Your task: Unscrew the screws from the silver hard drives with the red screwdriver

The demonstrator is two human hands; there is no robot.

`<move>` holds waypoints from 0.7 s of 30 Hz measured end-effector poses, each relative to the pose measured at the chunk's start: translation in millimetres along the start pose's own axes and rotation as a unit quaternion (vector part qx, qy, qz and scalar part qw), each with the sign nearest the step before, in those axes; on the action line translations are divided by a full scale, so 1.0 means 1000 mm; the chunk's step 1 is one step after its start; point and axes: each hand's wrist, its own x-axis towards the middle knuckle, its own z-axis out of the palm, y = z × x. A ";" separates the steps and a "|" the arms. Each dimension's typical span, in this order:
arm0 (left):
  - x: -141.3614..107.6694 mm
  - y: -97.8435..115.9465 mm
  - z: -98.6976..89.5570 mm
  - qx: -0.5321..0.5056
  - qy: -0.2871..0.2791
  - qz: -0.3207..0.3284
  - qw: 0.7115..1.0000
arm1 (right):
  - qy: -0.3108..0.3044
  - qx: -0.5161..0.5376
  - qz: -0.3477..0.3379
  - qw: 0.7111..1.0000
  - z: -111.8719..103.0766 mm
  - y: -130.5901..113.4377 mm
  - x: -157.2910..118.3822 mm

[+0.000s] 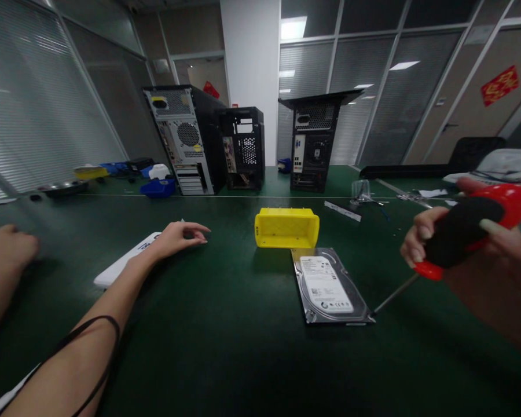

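My right hand (495,289) is wrapped round the red and black handle of a screwdriver (464,231). Its metal shaft slants down to the left, with the tip at the near right corner of a hard drive (327,284). The drive lies flat, its white label facing up. Directly behind it, a yellow plastic bin (286,229) rests with its opening towards me; a few tiny bits show inside. My left hand (178,238) lies on the table beside a white box (128,260), fingers loosely curved and apart from the thumb, holding nothing.
Another person's hand (8,249) is at the left edge. Computer cases (186,139) (243,147) (315,145) stand along the back of the green table (226,336). A blue bin (157,187) sits back left. Small screws and a silver strip (342,211) lie to the right.
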 end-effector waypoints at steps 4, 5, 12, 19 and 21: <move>0.001 0.043 -0.008 -0.007 0.040 0.053 0.998 | -0.003 0.014 0.006 1.000 -0.001 0.003 -0.001; 0.001 0.057 -0.008 -0.016 0.051 0.082 0.995 | -0.006 0.004 0.002 1.000 -0.001 0.004 -0.001; 0.006 0.126 0.046 0.167 0.108 0.234 0.952 | 0.022 -0.030 -0.040 0.999 0.000 0.008 0.001; 0.035 0.142 0.094 0.323 0.130 0.328 0.878 | 0.024 -0.006 -0.017 1.000 -0.002 0.011 0.005; 0.046 0.143 0.097 0.348 0.116 0.346 0.864 | 0.018 -0.002 -0.022 1.000 -0.003 0.012 0.004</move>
